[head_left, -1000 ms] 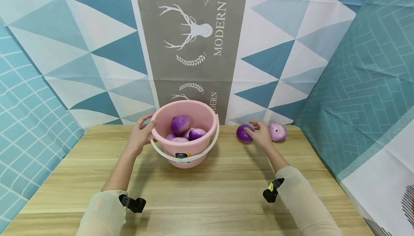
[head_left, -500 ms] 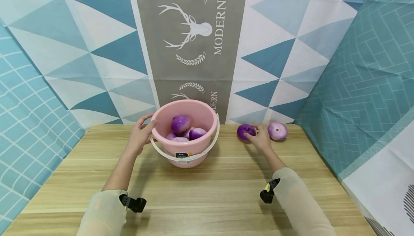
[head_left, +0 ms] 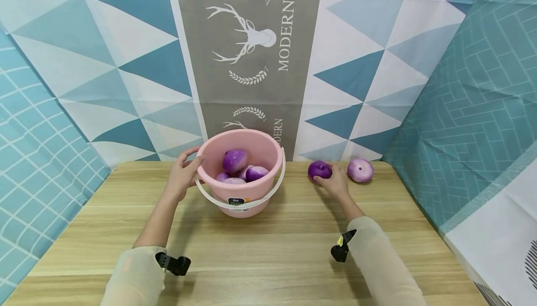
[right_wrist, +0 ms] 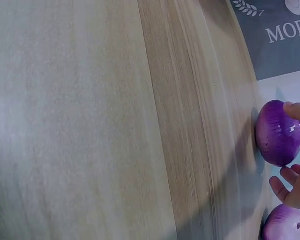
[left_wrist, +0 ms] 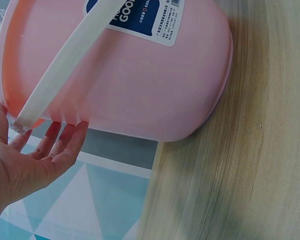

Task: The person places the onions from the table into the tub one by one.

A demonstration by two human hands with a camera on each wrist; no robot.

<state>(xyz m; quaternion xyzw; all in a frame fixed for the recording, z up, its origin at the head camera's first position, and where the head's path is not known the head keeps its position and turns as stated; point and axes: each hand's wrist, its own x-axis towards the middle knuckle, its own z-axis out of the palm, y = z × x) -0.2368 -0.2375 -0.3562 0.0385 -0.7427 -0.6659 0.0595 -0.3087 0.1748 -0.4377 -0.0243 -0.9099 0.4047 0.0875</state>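
A pink bucket [head_left: 222,191] with a white carrying handle [left_wrist: 65,65] stands on the table near the back wall. My left hand [head_left: 182,175] holds its left rim. In the left wrist view the fingertips press against the bucket's outer side, close to the handle's end. Several purple and white onions [head_left: 235,161] lie inside the bucket. To the right, my right hand [head_left: 337,182] grips a dark purple onion [right_wrist: 277,135] resting on the table, thumb on one side and fingers on the other. Part of that onion is hidden behind the hand.
A paler onion [head_left: 360,170] lies just right of my right hand, by the table's back edge. The wooden table [head_left: 260,259] extends toward me. Patterned sheets [head_left: 251,40] hang behind it and at both sides.
My right hand has closed round the dark purple onion, shifting slightly left and away from the paler onion. My left hand and the bucket stay in place.
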